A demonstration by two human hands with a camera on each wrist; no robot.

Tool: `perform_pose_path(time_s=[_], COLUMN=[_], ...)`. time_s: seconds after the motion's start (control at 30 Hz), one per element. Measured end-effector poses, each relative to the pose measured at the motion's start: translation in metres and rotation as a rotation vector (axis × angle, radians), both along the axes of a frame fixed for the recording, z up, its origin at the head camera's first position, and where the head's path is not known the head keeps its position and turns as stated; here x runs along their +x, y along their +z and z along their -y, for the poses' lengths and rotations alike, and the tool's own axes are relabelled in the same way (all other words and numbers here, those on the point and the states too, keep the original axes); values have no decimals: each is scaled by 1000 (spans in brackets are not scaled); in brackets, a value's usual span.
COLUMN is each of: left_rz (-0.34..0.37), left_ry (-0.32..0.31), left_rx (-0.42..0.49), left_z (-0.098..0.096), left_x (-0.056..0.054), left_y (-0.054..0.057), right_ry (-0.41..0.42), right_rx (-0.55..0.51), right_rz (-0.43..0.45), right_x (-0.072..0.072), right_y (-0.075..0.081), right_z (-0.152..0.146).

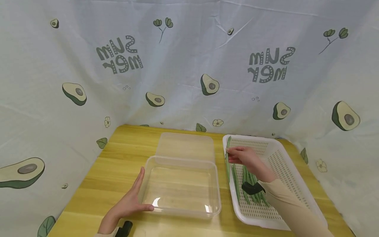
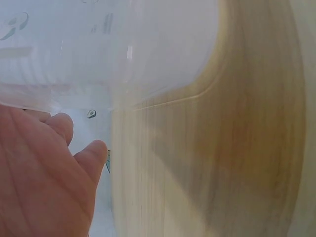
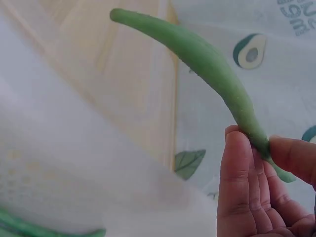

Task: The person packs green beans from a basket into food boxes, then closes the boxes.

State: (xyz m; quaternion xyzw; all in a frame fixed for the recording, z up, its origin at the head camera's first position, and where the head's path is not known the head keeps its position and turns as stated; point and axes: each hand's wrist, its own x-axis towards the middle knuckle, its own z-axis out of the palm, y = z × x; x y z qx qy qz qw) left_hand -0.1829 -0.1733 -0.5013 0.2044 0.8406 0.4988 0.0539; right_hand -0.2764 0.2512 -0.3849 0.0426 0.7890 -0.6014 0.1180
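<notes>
My right hand [image 1: 247, 161] pinches one long green bean [image 3: 197, 54] between thumb and fingers, above the left side of a white basket [image 1: 251, 137]. In the right wrist view the bean curves up and away from the fingertips. Several more green beans [image 1: 236, 184] lie inside the basket, partly hidden by my right arm. A clear plastic container [image 1: 218, 187] stands to the left of the basket, with nothing visible in it. My left hand [image 1: 128, 200] rests against its left side, fingers extended along the wall and thumb at the front corner.
Behind the container lies a flat translucent lid [image 1: 185, 144], partly overlapped by the container's rear edge. The yellow wood-grain table [image 1: 97, 184] ends at a pale avocado-print curtain [image 1: 183, 59], which encloses the back and sides.
</notes>
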Motion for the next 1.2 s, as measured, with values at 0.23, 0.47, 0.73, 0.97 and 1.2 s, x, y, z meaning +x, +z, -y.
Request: perform_pose_path(time_s=[0.23, 0.47, 0.73, 0.97, 1.2], left_rz=[-16, -18, -1, -11, 6], left_ry=[20, 11, 12, 27, 26], left_rx=[-21, -14, 11, 0, 20], left_z=[0, 2, 3, 4, 3], left_x=[-3, -3, -4, -5, -5], left_y=[0, -3, -3, -2, -4], right_ry=[108, 186, 288, 349, 368], right_rx=[-107, -174, -202, -217, -180], right_rz=[24, 82, 140, 205, 251], right_x=[-14, -15, -5, -3, 4], right_y=[-9, -26, -46, -59, -70], right_z=[56, 118, 169, 201, 225])
